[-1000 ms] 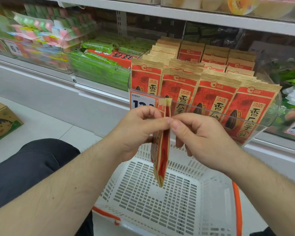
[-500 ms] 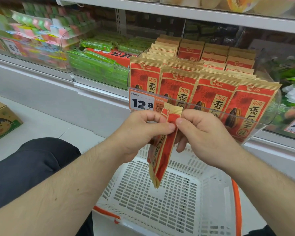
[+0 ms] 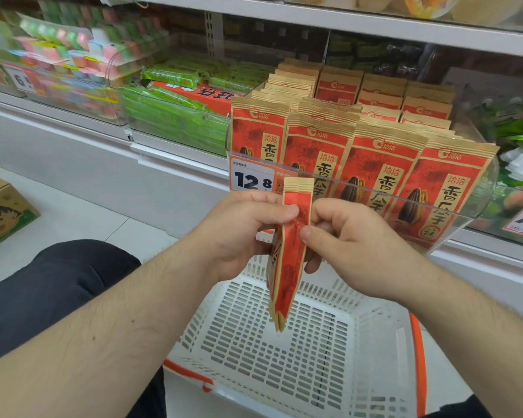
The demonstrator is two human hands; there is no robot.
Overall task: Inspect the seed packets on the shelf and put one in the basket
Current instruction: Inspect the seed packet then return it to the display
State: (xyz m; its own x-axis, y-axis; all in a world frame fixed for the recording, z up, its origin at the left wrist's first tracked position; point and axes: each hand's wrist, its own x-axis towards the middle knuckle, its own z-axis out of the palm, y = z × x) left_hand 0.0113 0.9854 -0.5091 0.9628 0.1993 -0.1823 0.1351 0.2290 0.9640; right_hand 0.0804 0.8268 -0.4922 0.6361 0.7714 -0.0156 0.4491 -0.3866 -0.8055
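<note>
**Seed packet pinched edge-on over the basket**

The shelf (image 3: 175, 164) runs across the upper half of the frame, and my white basket (image 3: 284, 351) fills the lower centre, its orange handle (image 3: 418, 366) along its right side. On the shelf at upper right, a clear bin (image 3: 453, 212) carries rows of red-and-tan seed packets (image 3: 384, 164) standing upright, with a price tag (image 3: 252, 180) reading 12.8 on its front left corner.

My left hand (image 3: 239, 233) and right hand (image 3: 354, 239) meet at frame centre, both clamped on the held packet (image 3: 289, 267): left thumb against its upper left side, right thumb lower on the right edge. It sits between my hands, above the basket and clear of it. Its long axis runs near vertical, tan sealed top up toward the price tag, bottom end pointing down at the basket floor. It is turned nearly edge-on, so its printing is hard to read, and my fingers behind it are hidden. Left of the bin, the green and pastel goods are blurred.
</note>
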